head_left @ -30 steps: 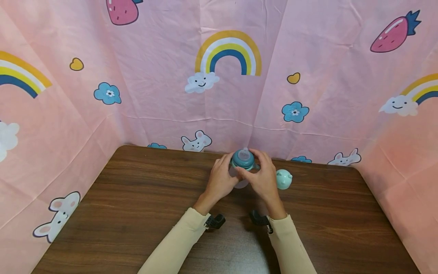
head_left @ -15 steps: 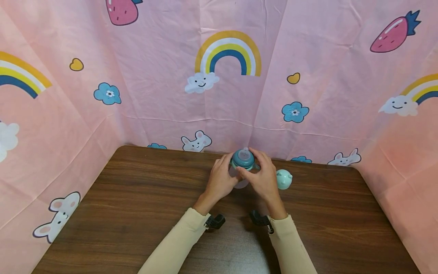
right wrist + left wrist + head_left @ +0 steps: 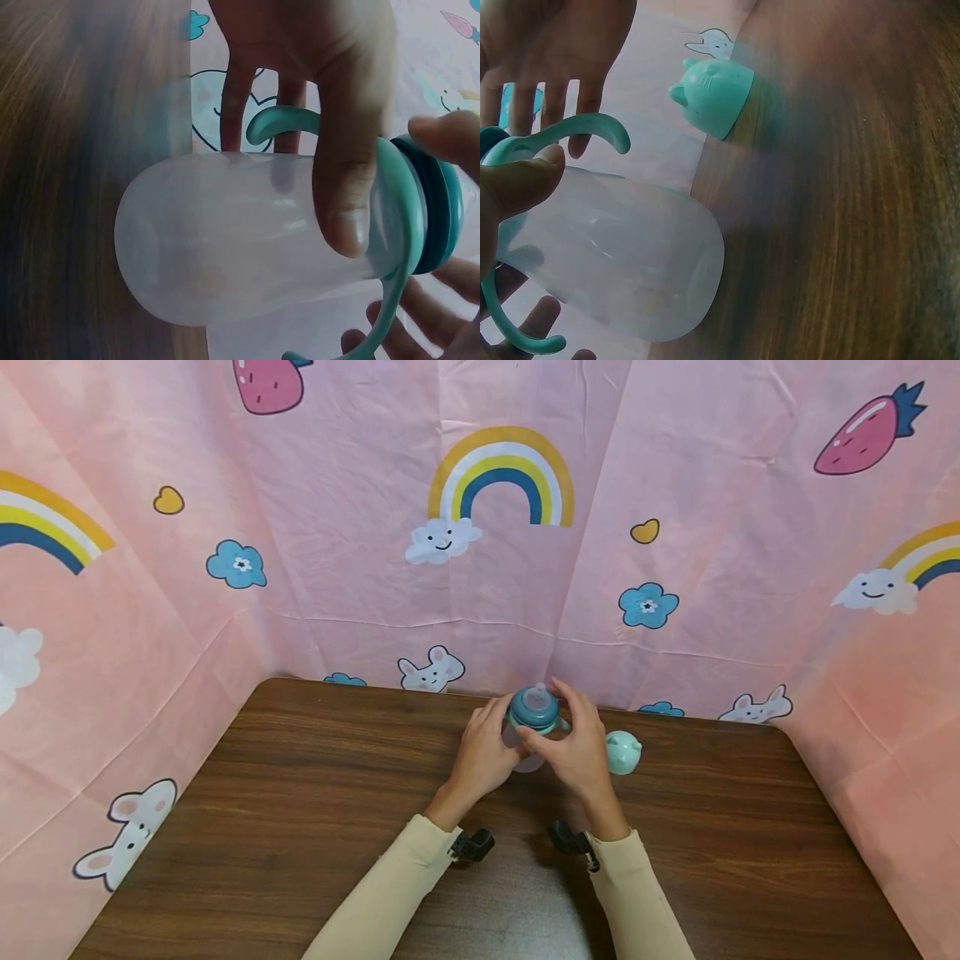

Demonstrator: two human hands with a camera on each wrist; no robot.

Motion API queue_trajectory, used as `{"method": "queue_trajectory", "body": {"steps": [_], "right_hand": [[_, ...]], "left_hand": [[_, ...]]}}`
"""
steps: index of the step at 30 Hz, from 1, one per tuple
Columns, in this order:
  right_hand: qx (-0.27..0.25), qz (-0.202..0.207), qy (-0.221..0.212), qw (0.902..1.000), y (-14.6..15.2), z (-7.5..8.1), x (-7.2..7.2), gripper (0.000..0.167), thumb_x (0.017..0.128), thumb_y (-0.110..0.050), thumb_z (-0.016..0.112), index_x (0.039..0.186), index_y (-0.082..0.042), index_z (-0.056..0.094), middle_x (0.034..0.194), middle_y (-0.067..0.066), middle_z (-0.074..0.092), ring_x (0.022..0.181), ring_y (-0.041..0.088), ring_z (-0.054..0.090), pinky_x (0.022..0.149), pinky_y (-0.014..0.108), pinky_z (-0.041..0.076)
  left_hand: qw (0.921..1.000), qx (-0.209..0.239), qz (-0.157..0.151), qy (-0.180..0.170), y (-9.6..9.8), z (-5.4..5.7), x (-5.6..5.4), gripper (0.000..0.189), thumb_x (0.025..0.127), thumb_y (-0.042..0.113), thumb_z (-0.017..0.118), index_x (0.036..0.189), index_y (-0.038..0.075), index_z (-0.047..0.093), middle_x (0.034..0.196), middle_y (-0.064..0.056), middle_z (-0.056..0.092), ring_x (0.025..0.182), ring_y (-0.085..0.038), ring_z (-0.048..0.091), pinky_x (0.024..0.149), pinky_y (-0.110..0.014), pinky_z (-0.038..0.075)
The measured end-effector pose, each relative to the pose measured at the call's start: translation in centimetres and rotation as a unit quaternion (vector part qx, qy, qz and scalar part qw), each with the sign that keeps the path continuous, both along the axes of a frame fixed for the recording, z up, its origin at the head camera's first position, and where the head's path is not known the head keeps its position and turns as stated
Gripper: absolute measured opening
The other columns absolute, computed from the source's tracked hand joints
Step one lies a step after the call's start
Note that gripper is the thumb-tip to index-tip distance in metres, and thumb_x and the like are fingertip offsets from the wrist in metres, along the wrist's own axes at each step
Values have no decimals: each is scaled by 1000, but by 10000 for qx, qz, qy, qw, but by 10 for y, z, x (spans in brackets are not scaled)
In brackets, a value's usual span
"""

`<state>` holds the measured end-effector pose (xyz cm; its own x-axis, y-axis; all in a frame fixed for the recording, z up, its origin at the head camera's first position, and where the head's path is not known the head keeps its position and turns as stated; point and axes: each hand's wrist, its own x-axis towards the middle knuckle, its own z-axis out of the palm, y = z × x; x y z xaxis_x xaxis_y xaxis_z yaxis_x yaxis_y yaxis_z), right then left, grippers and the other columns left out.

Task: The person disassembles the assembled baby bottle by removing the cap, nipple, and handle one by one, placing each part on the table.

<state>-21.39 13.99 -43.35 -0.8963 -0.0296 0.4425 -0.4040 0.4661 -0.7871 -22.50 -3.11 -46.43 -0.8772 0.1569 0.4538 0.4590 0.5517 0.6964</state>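
Observation:
A baby bottle (image 3: 225,240) with a clear body and a teal ring (image 3: 534,708) stands upright near the table's far edge, a clear teat on top. Mint-green handles (image 3: 592,127) curve down on both sides. My left hand (image 3: 480,752) grips the bottle from the left, its thumb on the body under the ring. From the right, my right hand (image 3: 576,747) spans the ring, thumb at its front edge and index finger reaching round behind. Its other fingers stretch past a handle in the left wrist view. Right of the hand sits a mint-green, animal-shaped cap (image 3: 623,752) with small ears.
The dark brown wooden table (image 3: 300,827) ends just behind the bottle. A pink cloth (image 3: 337,527) printed with rainbows, strawberries and rabbits hangs behind the table and along its sides.
My right index finger has lifted slightly outward from the ring's far side. My left hand, the bottle's position and the cap look unchanged.

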Motion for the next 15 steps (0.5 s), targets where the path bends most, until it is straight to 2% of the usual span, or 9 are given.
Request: {"method": "queue_trajectory", "body": {"steps": [4, 8, 15], "right_hand": [[33, -155, 6, 9999, -3, 1, 1, 87, 80, -23, 102, 152, 0, 60, 139, 22, 59, 127, 43, 58, 106, 57, 54], [59, -201, 40, 9998, -4, 1, 1, 80, 82, -24, 102, 147, 1, 63, 135, 22, 60, 126, 48, 58, 104, 58, 53], [85, -110, 157, 9998, -3, 1, 1, 73, 85, -24, 98, 147, -1, 65, 135, 21, 62, 124, 43, 58, 103, 57, 52]], "left_hand": [[9999, 29, 42, -121, 0, 0, 1, 74, 90, 20, 92, 153, 0, 58, 148, -18, 65, 128, -42, 62, 111, -60, 50], [9998, 14, 27, -173, 0, 0, 1, 75, 91, 23, 92, 154, 1, 58, 149, -17, 65, 129, -41, 61, 111, -60, 50], [10000, 8, 20, -80, 0, 0, 1, 76, 89, 21, 94, 153, 0, 58, 147, -18, 66, 128, -41, 62, 110, -59, 50]]}}
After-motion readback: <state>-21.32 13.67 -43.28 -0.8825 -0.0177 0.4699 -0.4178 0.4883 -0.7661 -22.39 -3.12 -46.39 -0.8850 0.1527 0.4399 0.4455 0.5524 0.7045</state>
